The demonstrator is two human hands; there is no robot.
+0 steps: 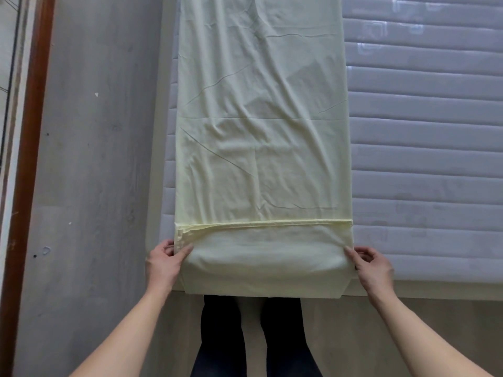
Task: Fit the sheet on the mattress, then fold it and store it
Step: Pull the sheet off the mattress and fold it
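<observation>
Head view: the pale yellow sheet (261, 131), folded into a long strip, lies along the mattress (424, 159) by its left edge. At the near edge, left hand (163, 263) and right hand (371, 266) each pinch a corner of the sheet's near end.

The sheet (261, 131), folded into a long strip, is lying along the left part of the mattress (424, 159), running from its near edge away to the far end. The strip's near end is hanging just over the mattress's near edge. The left hand (164, 261) is sitting at that end's left corner, the right hand (371, 265) at its right corner. The floor (89, 159) is lying left of the mattress, and the person's legs (253, 338) are standing just before its near edge.
</observation>
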